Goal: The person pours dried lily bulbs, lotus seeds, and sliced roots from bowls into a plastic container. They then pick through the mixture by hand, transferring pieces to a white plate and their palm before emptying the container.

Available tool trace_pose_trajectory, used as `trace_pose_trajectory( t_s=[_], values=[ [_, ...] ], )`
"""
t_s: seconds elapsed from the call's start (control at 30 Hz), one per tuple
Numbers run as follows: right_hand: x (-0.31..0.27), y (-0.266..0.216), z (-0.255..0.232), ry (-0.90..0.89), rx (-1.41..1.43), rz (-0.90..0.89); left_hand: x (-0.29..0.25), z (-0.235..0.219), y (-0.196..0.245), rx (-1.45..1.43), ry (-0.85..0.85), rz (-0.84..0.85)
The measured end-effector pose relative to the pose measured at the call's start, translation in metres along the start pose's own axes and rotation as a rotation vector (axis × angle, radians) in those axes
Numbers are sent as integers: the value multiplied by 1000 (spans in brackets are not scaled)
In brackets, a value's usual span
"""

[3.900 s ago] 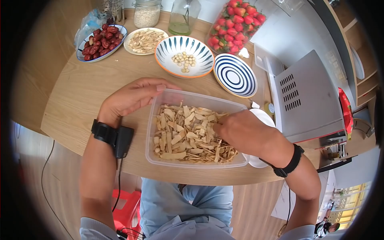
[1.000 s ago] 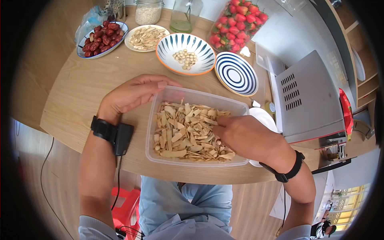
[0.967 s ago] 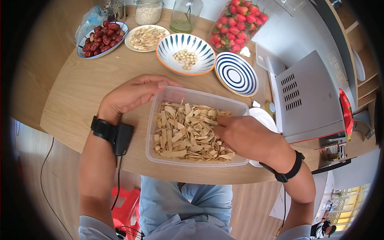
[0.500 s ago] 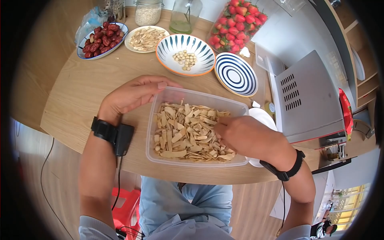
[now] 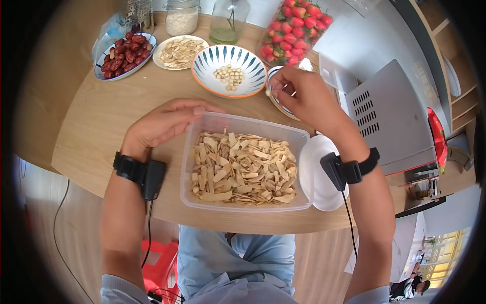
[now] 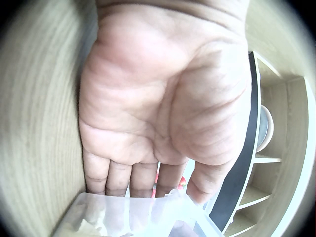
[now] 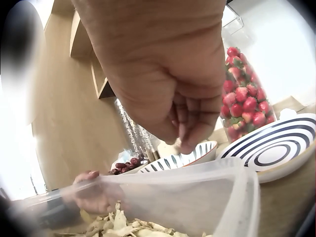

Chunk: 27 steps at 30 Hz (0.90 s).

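Note:
A clear plastic box [image 5: 246,206] holds a heap of pale dried root slices [image 5: 238,169]. My left hand [image 5: 164,124] rests against its far left corner, thumb at the rim and fairly straight fingers along the outer wall. In the left wrist view, the palm faces the camera above the box edge. My right hand [image 5: 306,93] is raised beyond the box, over the blue-ringed plate [image 5: 276,107]. Between its thumb and fingertips it pinches a lotus seed [image 5: 268,93], small, round and pale. Left of it stands a wide orange-rimmed bowl [image 5: 202,76] with several lotus seeds [image 5: 230,77].
Red dates [image 5: 126,54] fill a dish at the back left, beside a plate of pale slices [image 5: 179,52]. Behind stand a jar of grain [image 5: 182,20], a glass bottle [image 5: 225,25] and a strawberry container [image 5: 293,33]. A white plate [image 5: 326,195] and grey appliance [image 5: 387,116] lie right.
My right hand has left the slices in the box and moved up and away to beside the orange-rimmed bowl, a lotus seed in its fingertips. My left hand stays at the box corner.

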State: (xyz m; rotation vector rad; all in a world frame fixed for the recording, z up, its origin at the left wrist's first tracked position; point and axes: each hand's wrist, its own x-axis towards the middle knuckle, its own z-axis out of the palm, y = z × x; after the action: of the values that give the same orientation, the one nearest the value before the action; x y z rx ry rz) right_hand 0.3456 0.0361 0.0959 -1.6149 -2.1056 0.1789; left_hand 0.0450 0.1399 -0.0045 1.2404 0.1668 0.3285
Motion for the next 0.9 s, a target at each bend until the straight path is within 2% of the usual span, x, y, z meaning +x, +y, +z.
trace_pose_trajectory(
  t_s=[0.1,0.2,0.27,0.37,0.47,0.57,0.67,0.77,0.87,0.9],
  values=[
    [-3,-14,7,106,4,-7,-1,-1,-1,20,10,9],
    [-19,-54,-4,-165,59,-169,-2,-1,0,6,12,12],
    [-32,-77,7,-439,132,-244,0,1,0,-6,-1,6],
    [-52,-86,39,-458,146,-487,-1,1,1,2,9,2],
    [-59,-78,38,-534,85,-460,-3,2,2,12,24,-3],
    [-54,-75,16,-634,-115,-342,-2,0,0,7,16,3],
    [-57,-70,11,-560,-284,-282,0,-2,-2,12,-2,20],
    [-56,-75,13,-523,-351,-313,-1,-2,-2,17,2,24],
    [-44,-94,19,-492,-350,-427,0,0,-1,25,18,16],
    [-43,-96,25,-497,-250,-446,0,0,0,29,17,14]
  ],
)
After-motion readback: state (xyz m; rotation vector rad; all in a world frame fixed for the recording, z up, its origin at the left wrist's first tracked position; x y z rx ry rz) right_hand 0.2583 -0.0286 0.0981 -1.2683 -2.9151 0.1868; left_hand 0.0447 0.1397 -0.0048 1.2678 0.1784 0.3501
